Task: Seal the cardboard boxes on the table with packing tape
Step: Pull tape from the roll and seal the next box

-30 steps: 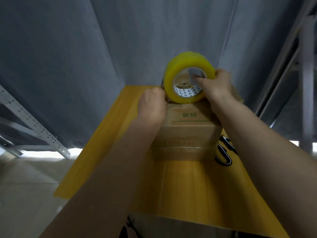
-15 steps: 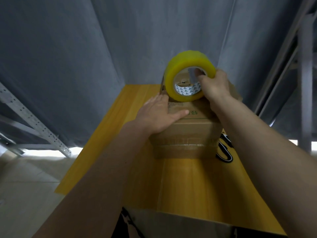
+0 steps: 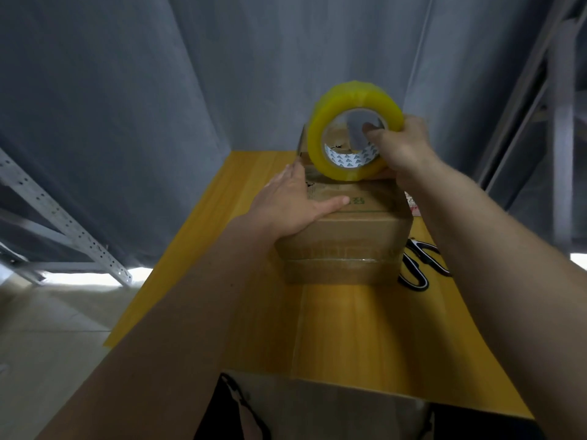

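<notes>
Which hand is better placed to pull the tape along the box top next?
Right. The right hand already grips the tape roll standing on the cardboard box, while the left hand lies flat, steadying the top.

Counted: one cardboard box (image 3: 344,236), one roll of yellow packing tape (image 3: 336,134), one pair of black-handled scissors (image 3: 419,265), one yellow counter (image 3: 349,328), and two hands, left (image 3: 289,204) and right (image 3: 403,150).

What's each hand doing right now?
Left hand: open, flat on the brown cardboard box.
Right hand: closed, holding the yellow packing tape roll.
</notes>
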A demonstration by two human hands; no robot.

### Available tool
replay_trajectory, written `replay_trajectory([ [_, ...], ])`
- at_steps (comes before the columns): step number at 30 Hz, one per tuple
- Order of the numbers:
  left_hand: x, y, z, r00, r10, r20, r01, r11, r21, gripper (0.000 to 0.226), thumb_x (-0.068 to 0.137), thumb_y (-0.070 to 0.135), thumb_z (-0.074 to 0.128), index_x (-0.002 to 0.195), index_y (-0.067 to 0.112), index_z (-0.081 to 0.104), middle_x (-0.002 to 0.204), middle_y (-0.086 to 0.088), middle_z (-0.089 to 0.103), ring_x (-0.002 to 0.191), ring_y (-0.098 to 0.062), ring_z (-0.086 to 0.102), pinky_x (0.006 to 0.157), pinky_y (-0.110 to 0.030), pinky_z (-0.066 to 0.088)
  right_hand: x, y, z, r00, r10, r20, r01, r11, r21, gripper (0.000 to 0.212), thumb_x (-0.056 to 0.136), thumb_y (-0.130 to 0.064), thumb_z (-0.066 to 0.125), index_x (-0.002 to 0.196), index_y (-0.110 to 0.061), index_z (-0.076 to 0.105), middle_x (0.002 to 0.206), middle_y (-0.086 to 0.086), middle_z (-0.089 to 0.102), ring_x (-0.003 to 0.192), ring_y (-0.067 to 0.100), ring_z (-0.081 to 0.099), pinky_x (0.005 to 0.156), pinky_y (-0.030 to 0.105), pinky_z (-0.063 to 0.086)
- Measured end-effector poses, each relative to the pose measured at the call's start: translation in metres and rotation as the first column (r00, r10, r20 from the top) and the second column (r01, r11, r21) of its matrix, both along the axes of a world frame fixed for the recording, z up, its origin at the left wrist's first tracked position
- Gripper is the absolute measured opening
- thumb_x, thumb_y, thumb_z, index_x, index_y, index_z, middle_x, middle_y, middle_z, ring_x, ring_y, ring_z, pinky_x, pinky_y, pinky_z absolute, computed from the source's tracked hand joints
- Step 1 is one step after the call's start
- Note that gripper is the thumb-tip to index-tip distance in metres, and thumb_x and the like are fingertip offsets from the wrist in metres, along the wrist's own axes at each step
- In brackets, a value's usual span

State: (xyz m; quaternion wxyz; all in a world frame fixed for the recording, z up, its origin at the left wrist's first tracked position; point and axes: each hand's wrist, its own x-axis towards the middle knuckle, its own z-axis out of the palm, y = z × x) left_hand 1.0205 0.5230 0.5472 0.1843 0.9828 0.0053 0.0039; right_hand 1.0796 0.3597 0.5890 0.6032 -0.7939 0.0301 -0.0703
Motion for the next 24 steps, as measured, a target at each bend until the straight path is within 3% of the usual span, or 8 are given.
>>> replay_trajectory([
  [5,0.000,-0.002,0.000,0.999,0.029,-0.021,-0.029,0.999,0.014,0.119,0.070,0.086,0.045,0.155,0.017,-0.001,0.163,-0.003,0.006,0.149,-0.021,0.009,0.118,-0.038,0.014,-0.004,-0.016,0.005,0.998,0.055,-0.027,-0.058,0.993,-0.107,0.029,0.088,-0.029,0.065,0.114,-0.016,0.060,0.105,0.008,0.066,0.096,0.028,0.065,0.090,0.048,0.053],
  [11,-0.001,0.000,0.000,0.998,0.042,-0.035,-0.042,0.999,0.025,0.119,0.069,0.088,0.043,0.155,0.018,0.002,0.163,-0.001,0.008,0.149,-0.020,0.010,0.117,-0.037,0.015,-0.001,-0.028,0.014,0.998,0.056,0.001,-0.055,0.970,-0.235,0.033,0.090,-0.022,0.065,0.119,-0.010,0.056,0.116,0.013,0.062,0.108,0.030,0.060,0.095,0.049,0.050],
  [16,0.001,-0.001,-0.001,0.999,-0.015,-0.048,0.022,0.989,0.146,0.103,0.080,0.083,0.030,0.155,0.017,0.008,0.163,-0.003,0.001,0.150,-0.019,0.002,0.119,-0.034,0.003,0.002,-0.030,0.014,0.997,0.070,0.028,-0.057,0.945,-0.322,0.032,0.091,-0.025,0.063,0.119,-0.012,0.054,0.119,0.014,0.061,0.110,0.033,0.058,0.097,0.050,0.048],
  [24,0.001,0.001,0.005,0.983,-0.113,-0.142,0.143,0.965,0.222,0.078,0.088,0.076,0.017,0.154,0.036,0.011,0.161,-0.014,-0.007,0.149,-0.027,-0.009,0.118,-0.040,-0.006,0.001,-0.025,0.000,0.992,-0.034,0.119,0.072,0.940,-0.334,0.034,0.087,-0.026,0.067,0.115,-0.013,0.053,0.115,0.011,0.061,0.107,0.031,0.058,0.093,0.049,0.049],
])
